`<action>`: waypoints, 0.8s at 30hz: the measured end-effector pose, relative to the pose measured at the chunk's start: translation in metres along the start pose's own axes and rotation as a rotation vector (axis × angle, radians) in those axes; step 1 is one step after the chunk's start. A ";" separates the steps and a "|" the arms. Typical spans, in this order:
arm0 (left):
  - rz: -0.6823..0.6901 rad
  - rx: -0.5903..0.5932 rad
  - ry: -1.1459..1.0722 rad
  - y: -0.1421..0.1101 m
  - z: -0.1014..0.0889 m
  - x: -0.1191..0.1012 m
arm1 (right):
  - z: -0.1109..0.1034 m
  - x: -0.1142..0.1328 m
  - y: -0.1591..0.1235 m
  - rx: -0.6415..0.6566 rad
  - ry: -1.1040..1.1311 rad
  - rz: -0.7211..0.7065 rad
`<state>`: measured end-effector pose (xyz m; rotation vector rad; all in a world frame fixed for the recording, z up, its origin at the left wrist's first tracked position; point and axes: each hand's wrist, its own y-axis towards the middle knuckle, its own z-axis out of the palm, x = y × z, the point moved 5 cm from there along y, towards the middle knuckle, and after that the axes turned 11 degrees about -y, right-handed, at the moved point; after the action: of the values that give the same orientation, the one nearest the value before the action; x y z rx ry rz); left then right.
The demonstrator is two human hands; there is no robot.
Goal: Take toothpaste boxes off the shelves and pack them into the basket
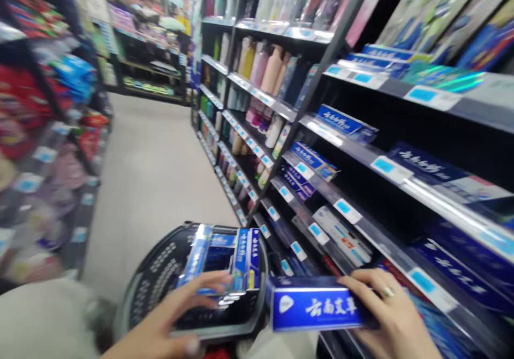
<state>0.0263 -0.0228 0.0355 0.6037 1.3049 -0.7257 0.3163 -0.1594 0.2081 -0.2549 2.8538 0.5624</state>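
Note:
My right hand (391, 316) grips a long blue toothpaste box (317, 308) with white lettering, held level at the lower right, just in front of the shelf. My left hand (172, 321) reaches into a black shopping basket (160, 273) and its fingers rest against several blue toothpaste boxes (227, 257) standing inside it. The fingers of the left hand are stretched out and touch the boxes without wrapping round them. A ring shows on one finger of my right hand.
Dark shelves (353, 150) on the right hold more blue toothpaste boxes with blue price tags; further back stand bottles (265, 64). A pale aisle floor (152, 171) runs ahead. Blurred colourful goods fill the left shelves (44, 134).

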 end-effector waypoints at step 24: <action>-0.115 -0.443 0.127 0.008 -0.036 -0.049 | 0.201 0.145 0.072 0.790 1.699 0.194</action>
<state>0.0044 0.0161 0.0778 0.2200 1.5689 -0.4719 0.1980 -0.0334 0.0162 -0.4188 4.2003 -1.5720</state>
